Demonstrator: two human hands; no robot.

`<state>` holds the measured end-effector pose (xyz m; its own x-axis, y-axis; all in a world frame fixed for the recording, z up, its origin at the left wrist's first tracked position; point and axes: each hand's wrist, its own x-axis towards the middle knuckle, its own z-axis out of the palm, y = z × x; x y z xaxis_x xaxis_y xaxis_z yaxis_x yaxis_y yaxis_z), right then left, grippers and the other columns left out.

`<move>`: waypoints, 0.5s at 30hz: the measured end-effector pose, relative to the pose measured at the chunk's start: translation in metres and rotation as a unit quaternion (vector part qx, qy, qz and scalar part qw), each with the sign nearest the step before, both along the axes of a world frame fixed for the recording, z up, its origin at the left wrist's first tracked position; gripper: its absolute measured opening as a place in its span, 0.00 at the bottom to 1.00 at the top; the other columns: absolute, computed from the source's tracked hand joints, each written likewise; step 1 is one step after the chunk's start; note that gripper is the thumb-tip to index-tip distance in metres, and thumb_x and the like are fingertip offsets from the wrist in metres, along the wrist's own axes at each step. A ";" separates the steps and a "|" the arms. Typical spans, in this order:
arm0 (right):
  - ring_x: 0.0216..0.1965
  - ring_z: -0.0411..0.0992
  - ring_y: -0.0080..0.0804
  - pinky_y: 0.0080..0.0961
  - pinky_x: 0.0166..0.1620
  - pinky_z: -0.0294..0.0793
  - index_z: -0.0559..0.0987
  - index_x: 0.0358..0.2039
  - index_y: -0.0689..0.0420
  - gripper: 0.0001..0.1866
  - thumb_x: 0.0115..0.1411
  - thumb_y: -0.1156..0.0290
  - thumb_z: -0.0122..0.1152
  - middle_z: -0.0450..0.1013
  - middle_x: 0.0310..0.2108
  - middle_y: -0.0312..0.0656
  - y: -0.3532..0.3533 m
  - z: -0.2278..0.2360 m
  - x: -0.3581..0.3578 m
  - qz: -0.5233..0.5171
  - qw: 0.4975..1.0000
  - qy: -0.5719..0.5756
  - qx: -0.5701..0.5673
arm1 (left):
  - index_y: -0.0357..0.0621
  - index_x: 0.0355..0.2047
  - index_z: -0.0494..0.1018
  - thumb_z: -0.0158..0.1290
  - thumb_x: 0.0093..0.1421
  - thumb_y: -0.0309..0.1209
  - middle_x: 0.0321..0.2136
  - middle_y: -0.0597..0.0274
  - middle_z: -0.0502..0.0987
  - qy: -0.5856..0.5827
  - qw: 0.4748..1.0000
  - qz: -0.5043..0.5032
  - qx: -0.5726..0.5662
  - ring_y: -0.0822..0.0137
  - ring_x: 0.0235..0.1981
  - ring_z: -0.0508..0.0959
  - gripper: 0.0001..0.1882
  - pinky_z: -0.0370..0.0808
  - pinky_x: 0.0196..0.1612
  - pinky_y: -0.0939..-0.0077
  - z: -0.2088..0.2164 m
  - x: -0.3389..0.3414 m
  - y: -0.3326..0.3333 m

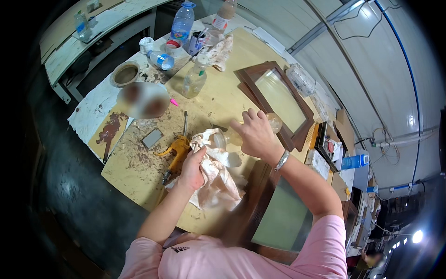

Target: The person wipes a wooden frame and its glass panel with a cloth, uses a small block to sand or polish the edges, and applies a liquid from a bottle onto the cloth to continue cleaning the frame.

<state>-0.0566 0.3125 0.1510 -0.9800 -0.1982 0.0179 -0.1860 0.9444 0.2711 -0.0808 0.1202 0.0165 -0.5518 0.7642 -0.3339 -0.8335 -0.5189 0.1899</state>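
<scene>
My left hand (193,168) grips a stained white rag (216,179) bunched over the workbench (139,172). My right hand (255,135) holds a clear plastic bottle (274,122) tipped on its side, its mouth toward the rag. A dark wooden frame with a pale panel (274,209) lies just under both hands, close to my body. A second dark frame (281,100) lies beyond my right hand.
An orange power tool (175,156) and a small grey block (152,138) lie left of the rag. Further back stand a spray bottle (195,76), water bottles (182,21), a tape roll (125,73) and another rag (218,51). Boxes crowd the bench's right edge.
</scene>
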 end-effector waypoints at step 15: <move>0.42 0.67 0.37 0.34 0.42 0.61 0.78 0.42 0.53 0.22 0.41 0.72 0.63 0.70 0.31 0.40 0.008 0.007 0.006 -0.039 0.997 0.023 0.059 | 0.36 0.60 0.67 0.44 0.72 0.30 0.53 0.50 0.76 -0.021 1.000 -0.022 0.005 0.54 0.51 0.79 0.19 0.80 0.50 0.53 -0.003 0.004 -0.003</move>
